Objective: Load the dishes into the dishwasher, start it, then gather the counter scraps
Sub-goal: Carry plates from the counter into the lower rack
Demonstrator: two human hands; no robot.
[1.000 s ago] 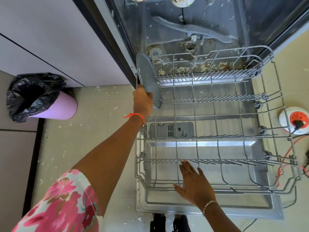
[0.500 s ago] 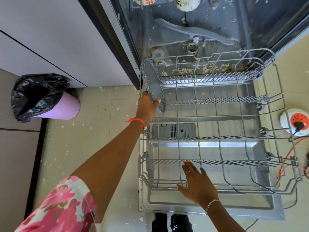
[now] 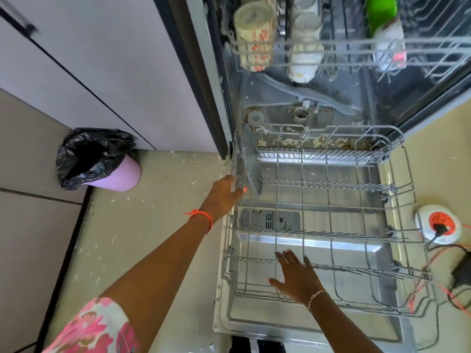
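Dishwasher (image 3: 318, 244) open, lower rack (image 3: 331, 184) out over the door. Grey plate (image 3: 251, 159) stands on edge in its far-left corner. Left grip (image 3: 224, 194) slack-fingered, holding nothing, just beside the plate's near edge. Right grip (image 3: 298, 278) flat, fingers spread on the rack's front.

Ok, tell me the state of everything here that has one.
Stainless steel dishwasher door: open, lying flat.
Grey wire lower rack: pulled out over the door.
Grey speckled round plate: upright on edge at the lower rack's back left.
Grey wire upper rack: loaded with cups.
Left hand: open, beside the plate.
Right hand: open, fingers spread, at the lower rack's front.
Black plug: plugged into the round white and orange socket.
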